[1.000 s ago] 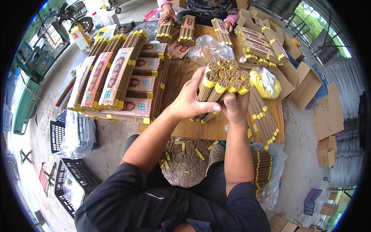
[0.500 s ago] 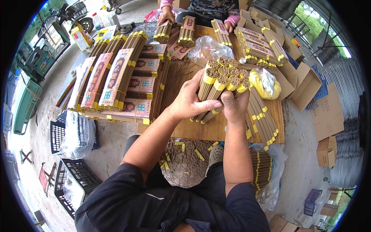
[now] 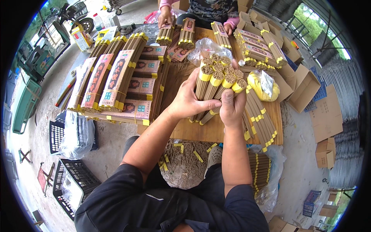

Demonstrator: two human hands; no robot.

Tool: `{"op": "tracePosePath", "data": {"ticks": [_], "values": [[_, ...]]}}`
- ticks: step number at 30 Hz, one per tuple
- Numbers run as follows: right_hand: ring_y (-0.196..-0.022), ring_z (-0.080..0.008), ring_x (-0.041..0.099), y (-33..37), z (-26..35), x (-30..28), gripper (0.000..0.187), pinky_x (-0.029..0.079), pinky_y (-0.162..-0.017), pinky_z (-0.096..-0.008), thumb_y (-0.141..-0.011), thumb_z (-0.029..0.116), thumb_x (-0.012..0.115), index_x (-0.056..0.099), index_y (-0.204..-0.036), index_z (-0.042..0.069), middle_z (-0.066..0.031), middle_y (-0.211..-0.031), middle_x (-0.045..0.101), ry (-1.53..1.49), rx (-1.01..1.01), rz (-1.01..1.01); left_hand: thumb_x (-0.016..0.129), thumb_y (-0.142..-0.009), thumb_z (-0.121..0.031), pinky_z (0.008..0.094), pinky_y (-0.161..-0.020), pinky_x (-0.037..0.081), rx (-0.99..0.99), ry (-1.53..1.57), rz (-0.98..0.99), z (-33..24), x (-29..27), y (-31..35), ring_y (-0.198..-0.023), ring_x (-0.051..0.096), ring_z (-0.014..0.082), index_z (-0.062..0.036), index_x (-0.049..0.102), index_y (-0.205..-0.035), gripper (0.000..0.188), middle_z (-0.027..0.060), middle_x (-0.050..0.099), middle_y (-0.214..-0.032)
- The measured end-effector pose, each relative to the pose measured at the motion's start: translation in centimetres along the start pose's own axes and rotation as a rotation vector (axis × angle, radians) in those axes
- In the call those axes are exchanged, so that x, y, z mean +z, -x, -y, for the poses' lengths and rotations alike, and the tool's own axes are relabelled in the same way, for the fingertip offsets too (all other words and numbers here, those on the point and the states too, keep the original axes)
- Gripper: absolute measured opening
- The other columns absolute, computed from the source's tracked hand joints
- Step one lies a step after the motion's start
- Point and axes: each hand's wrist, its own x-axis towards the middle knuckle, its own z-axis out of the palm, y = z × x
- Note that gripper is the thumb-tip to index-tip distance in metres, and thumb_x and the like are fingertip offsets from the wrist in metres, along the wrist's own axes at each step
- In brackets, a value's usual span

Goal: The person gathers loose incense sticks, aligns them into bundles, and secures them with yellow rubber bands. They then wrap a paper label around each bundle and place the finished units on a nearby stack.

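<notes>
Between my two hands is a thick cluster of incense stick bundles (image 3: pixel 217 79), each bound near its end with a yellow band. My left hand (image 3: pixel 193 96) wraps its left side, thumb across the front. On the right side my right hand (image 3: pixel 233 104) grips it, thumb pointing up. The cluster is held tilted over the wooden table (image 3: pixel 185 129), its round ends facing up. Loose yellow-banded bundles (image 3: pixel 261 116) lie beside my right hand. To the left, labelled packs of incense (image 3: pixel 118 79) are stacked crosswise on more packs.
Across the table a person's hand (image 3: pixel 165 17) rests on a labelled pack. A clear plastic bag (image 3: pixel 208 48) and a yellow bag (image 3: pixel 264 86) lie near the cluster. Further packs (image 3: pixel 257 46) sit at far right, beside open cardboard boxes (image 3: pixel 303 87). Black crates (image 3: pixel 75 183) stand on the floor at left.
The cluster has tipped and shifted slightly left in my hands, its ends spreading toward the lower right. Across the table, the person's hand has risen slightly and the pack under it lies differently.
</notes>
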Motion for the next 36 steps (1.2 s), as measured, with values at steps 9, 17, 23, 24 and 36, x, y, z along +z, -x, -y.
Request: {"op": "tracePosePath", "data": {"ticks": [9,17,23,24,36], "values": [[-0.106,-0.0224,0.071,0.1,0.7,-1.3,0.057,0.055,-0.091,-0.0348,-0.102,0.036,0.066,0.054,-0.143,-0.001,-0.0155,-0.122,0.072,0.241,-0.002,-0.071,0.095,-0.067,-0.024,0.0385,-0.109,0.046,-0.130,0.103,-0.037,0.3,0.0,-0.1,-0.125,0.060,0.0235,-0.0013,0.047,-0.145,0.094,0.0134,0.062,-0.135],[-0.087,-0.0118,0.064,-0.2,1.1,-1.3,0.031,0.052,-0.079,-0.0282,-0.097,0.024,0.075,0.065,-0.113,-0.001,-0.0062,-0.101,0.071,0.174,0.088,-0.179,0.096,-0.066,-0.025,0.0380,-0.107,0.047,-0.164,0.122,-0.031,-0.1,0.0,-0.1,-0.123,0.062,0.0218,-0.0003,0.047,-0.146,0.096,0.0138,0.064,-0.133],[-0.095,-0.0101,0.062,0.7,0.4,0.0,0.030,0.050,-0.087,-0.0278,-0.103,0.026,0.067,0.066,-0.113,-0.002,-0.0045,-0.103,0.069,0.022,0.232,-0.295,0.096,-0.066,-0.026,0.0378,-0.106,0.048,-0.147,0.126,-0.040,-0.1,0.2,-0.1,-0.122,0.062,0.0207,-0.0007,0.046,-0.146,0.098,0.0135,0.065,-0.133],[-0.091,-0.0092,0.061,0.6,0.5,0.0,0.027,0.050,-0.084,-0.0265,-0.103,0.024,0.068,0.066,-0.112,-0.001,-0.0034,-0.100,0.069,-0.033,0.233,-0.327,0.096,-0.066,-0.025,0.0376,-0.106,0.048,-0.164,0.147,-0.040,-0.1,0.2,-0.1,-0.122,0.062,0.0203,-0.0008,0.047,-0.146,0.098,0.0130,0.065,-0.132],[-0.102,-0.0134,0.059,-0.2,-1.2,0.8,0.067,0.048,-0.094,-0.0317,-0.109,0.060,0.028,0.047,-0.140,0.004,-0.0051,-0.114,0.059,-0.332,0.276,-0.214,0.097,-0.065,-0.023,0.0371,-0.109,0.045,-0.141,0.177,0.101,-0.3,-0.2,-0.2,-0.123,0.059,0.0187,-0.0004,0.047,-0.145,0.097,0.0106,0.063,-0.133]]}}
